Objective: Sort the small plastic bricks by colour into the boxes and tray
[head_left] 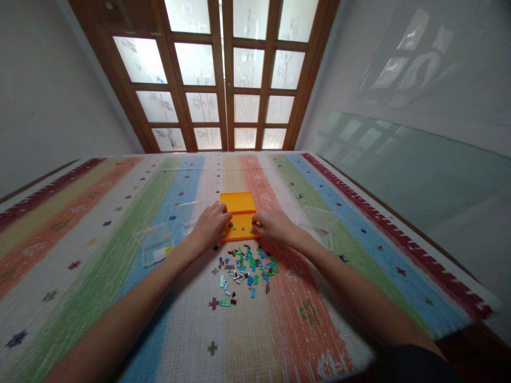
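Left hand (214, 219) and right hand (273, 223) are resting at opposite sides of the tray (241, 219), fingers curled — cannot tell whether either is gripping anything. Tray is lying on the cloth (183, 335), holding green bits (242, 229); loose bricks (250, 264) are lying just nearer the person — a clear box (150, 256) is sitting farther left.

A shallow orange case (237, 201) sits open on the worktop (191, 335), its far section plain and its near section dotted with a few small green bricks (243, 229), while loose bricks (250, 264) in green, blue, grey and brown lie strewn just beyond its near edge, toward the person.
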{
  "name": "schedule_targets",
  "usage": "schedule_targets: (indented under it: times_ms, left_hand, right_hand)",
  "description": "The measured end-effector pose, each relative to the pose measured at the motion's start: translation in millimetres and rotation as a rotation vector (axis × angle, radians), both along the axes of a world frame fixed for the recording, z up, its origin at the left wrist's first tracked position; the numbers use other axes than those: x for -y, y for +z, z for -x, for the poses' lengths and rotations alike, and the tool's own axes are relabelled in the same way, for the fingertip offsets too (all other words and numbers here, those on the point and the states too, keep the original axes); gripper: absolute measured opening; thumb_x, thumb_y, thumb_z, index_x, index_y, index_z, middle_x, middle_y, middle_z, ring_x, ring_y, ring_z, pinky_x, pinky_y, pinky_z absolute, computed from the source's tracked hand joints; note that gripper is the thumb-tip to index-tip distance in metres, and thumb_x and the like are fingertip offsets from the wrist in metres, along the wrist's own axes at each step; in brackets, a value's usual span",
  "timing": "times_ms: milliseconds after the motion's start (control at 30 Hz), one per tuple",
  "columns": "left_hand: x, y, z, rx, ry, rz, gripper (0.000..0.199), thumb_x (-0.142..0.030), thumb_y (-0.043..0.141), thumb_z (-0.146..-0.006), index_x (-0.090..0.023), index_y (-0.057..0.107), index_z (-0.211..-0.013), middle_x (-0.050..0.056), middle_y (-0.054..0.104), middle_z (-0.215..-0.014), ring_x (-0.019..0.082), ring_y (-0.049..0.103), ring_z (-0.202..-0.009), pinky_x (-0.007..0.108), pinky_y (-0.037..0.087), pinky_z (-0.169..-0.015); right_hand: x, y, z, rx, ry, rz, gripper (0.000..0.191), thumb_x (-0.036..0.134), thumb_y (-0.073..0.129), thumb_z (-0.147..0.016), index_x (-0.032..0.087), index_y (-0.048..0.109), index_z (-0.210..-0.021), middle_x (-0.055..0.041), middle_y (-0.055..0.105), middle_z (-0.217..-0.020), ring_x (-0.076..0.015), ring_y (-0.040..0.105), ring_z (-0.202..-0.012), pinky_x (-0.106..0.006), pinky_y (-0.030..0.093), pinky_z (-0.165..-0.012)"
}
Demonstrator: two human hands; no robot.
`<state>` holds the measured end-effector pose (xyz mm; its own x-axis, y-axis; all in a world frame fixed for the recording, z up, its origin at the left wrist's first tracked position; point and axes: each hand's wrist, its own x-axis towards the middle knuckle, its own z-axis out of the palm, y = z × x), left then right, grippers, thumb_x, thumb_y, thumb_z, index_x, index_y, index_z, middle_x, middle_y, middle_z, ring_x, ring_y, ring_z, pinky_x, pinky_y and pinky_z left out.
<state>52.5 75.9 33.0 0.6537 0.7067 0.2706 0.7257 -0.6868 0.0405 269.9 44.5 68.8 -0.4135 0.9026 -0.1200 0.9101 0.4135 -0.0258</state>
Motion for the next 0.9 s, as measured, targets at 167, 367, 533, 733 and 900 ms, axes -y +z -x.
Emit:
schedule_targets:
  times_ms: [167,367,533,733,900]
  left_hand:
    - [7,22.0,0,0.064,-0.24,0.135,0.016,-0.014,0.058,-0.096,-0.018,0.074,-0.098,0.008,0.071,-0.099,0.018,0.067,-0.089,0.03,0.053,-0.08]
    - [21,29.7,-4,0.005,-0.427,0.311,0.015,-0.008,0.065,-0.086,-0.02,0.074,-0.084,0.001,0.073,-0.082,0.013,0.067,-0.07,0.022,0.049,-0.066]
    - [20,19.6,-4,-0.056,-0.419,0.365,0.02,-0.004,0.066,-0.078,-0.02,0.075,-0.086,0.002,0.075,-0.084,0.015,0.069,-0.072,0.022,0.049,-0.066]
    - [18,17.4,-5,-0.102,-0.396,0.377,0.02,-0.007,0.066,-0.08,-0.02,0.077,-0.089,0.003,0.077,-0.085,0.016,0.069,-0.074,0.023,0.049,-0.069]
    - [19,17.5,-6,-0.127,-0.403,0.367,0.021,-0.007,0.065,-0.082,-0.021,0.078,-0.09,0.004,0.078,-0.085,0.017,0.071,-0.077,0.024,0.049,-0.069]
  right_hand:
    - [6,22.7,-9,-0.057,0.149,0.048,0.024,0.017,0.064,-0.091,0.019,0.083,-0.104,-0.0094,0.08,-0.092,-0.0199,0.068,-0.082,-0.028,0.04,-0.072]
    - [8,20.8,-12,-0.029,0.291,0.26,0.022,0.014,0.07,-0.083,0.019,0.084,-0.1,-0.0058,0.079,-0.085,-0.0163,0.065,-0.073,-0.026,0.037,-0.063]
    - [6,10.5,-7,-0.003,0.308,0.338,0.033,0.012,0.073,-0.079,0.022,0.083,-0.109,-0.0048,0.081,-0.095,-0.0164,0.068,-0.077,-0.025,0.037,-0.061]
    - [9,11.9,-4,0.029,0.283,0.31,0.036,0.013,0.074,-0.076,0.023,0.082,-0.109,-0.0055,0.081,-0.096,-0.0192,0.07,-0.08,-0.026,0.037,-0.061]
    - [7,7.0,-8,0.01,0.298,0.292,0.032,0.014,0.071,-0.079,0.023,0.083,-0.108,-0.0064,0.081,-0.096,-0.0199,0.071,-0.082,-0.027,0.038,-0.063]
